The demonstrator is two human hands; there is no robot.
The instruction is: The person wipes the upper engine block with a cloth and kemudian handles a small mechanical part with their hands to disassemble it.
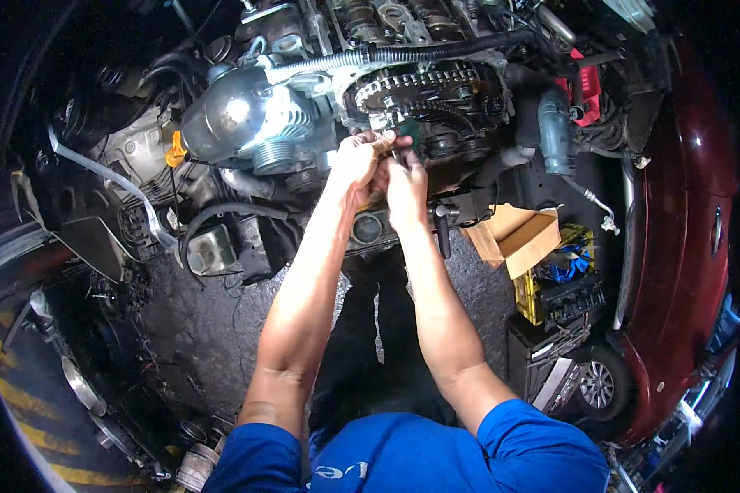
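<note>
Left grip (358, 162) and right grip (407, 174), both curled, aperture and contents indiscernible, engine chain (425, 80) just beyond them

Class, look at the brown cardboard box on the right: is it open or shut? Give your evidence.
Open: the brown cardboard box has its flaps spread outward, and its inner walls show between them.

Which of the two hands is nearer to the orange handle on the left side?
Left. The left hand is to the right of the orange handle; the right hand is close beside the left one, but farther right.
</note>
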